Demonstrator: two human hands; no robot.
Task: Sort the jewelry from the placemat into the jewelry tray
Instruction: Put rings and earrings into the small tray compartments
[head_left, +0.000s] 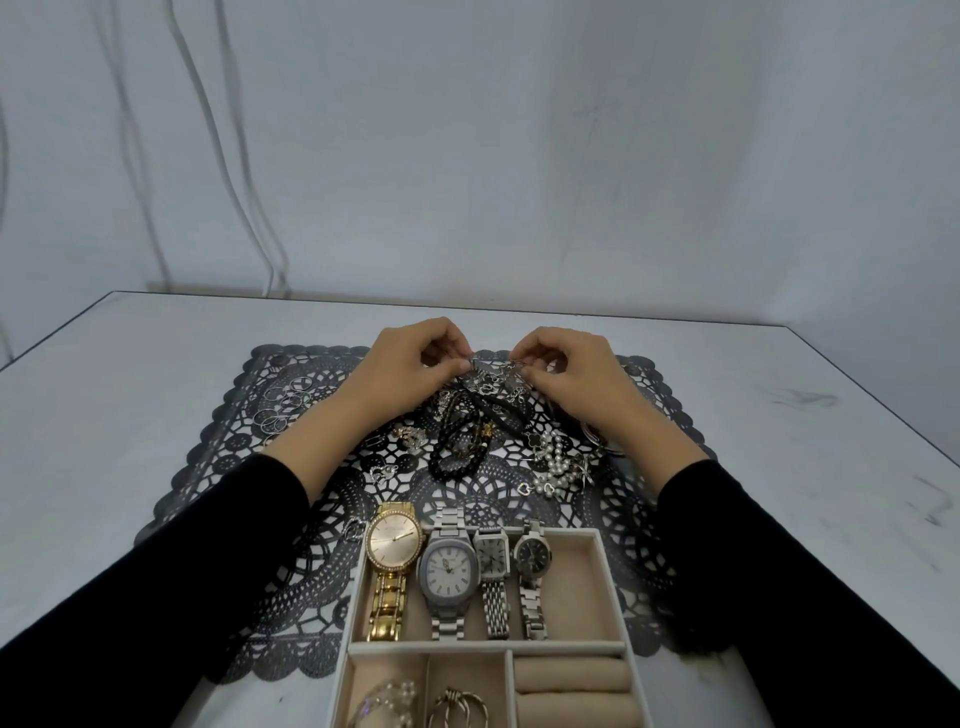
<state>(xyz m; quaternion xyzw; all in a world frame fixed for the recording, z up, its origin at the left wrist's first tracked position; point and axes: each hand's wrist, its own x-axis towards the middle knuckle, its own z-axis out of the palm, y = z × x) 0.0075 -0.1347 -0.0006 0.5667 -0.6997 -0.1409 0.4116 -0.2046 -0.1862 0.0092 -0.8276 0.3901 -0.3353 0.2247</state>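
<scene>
The left hand and the right hand each pinched one end of a silver chain at the far middle of the placemat. Four watches lay in the far compartment of the jewelry tray, with bracelets in its near-left ones. The ring rolls looked bare. Black bead bracelets, a pearl piece and hoops lay unsorted on the placemat, so perhaps half was left. Dial lettering was too small to read.
</scene>
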